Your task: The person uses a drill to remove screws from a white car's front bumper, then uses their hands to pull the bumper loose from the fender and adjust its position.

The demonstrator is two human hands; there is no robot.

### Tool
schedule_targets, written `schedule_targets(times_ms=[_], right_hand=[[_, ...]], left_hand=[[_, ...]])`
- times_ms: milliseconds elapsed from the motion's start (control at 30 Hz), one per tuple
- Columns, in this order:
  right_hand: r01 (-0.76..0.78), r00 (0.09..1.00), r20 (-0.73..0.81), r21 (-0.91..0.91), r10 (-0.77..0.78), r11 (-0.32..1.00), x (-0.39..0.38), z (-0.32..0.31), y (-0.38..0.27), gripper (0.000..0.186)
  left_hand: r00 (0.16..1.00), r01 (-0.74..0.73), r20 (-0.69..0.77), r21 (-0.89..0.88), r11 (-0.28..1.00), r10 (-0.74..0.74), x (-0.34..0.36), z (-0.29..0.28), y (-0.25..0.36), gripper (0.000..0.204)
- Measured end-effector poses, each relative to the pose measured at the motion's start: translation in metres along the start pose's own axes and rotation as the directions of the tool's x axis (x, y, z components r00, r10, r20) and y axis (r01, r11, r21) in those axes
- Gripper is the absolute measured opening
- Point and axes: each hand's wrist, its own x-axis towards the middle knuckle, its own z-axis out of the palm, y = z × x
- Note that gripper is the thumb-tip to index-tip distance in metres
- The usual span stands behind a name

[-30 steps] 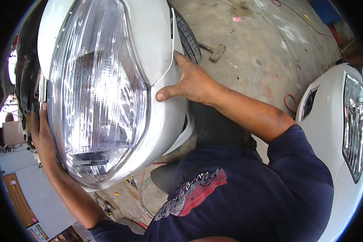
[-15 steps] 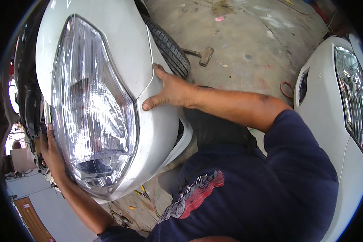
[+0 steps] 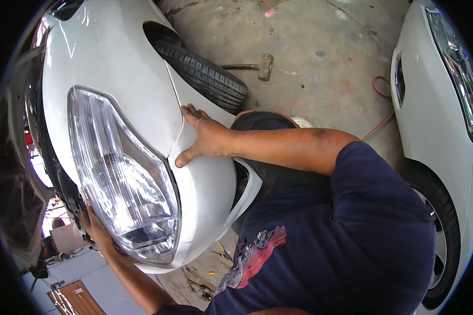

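A large clear headlight (image 3: 134, 178) fills the left middle, set between a white fender (image 3: 110, 68) and a white bumper (image 3: 207, 194). My right hand (image 3: 207, 137) lies with thumb and fingers spread across the bumper corner, its fingers along the seam with the fender. The thumb presses on the bumper, close to the headlight's edge. On the headlight's other side, my left hand (image 3: 95, 228) reaches up along the lens edge beside the dark engine bay. Its fingers are stretched out, their tips partly hidden there.
A front tyre (image 3: 205, 76) shows behind the fender, and a hammer (image 3: 265, 67) lies on the concrete beside it. Another white car (image 3: 431, 105) stands at the right, a red hose (image 3: 382, 86) near it. Small tools (image 3: 223, 253) lie below the bumper.
My view has shifted, so more of the fender, the tyre and the other car's wheel shows. Both hands stay against the car, my right hand spread at the seam.
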Motion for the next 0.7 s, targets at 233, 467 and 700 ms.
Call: schedule_targets(times_ms=[233,467,700], right_hand=[[0.087,0.994,0.067,0.050,-0.090,0.995,0.005,-0.016,0.026,0.122],[0.184,0.975,0.142,-0.088,-0.170,0.979,0.029,-0.040,0.043,0.102],[0.230,0.971,0.089,-0.110,-0.221,0.967,0.052,-0.048,0.044,0.134]], left_hand=[[0.993,0.087,0.082,0.043,0.995,-0.090,0.007,-0.022,-0.032,0.055],[0.997,0.038,0.065,0.100,0.994,-0.045,0.007,-0.030,-0.052,0.051],[0.961,-0.262,0.155,0.242,0.934,0.229,0.000,-0.026,-0.030,0.046]])
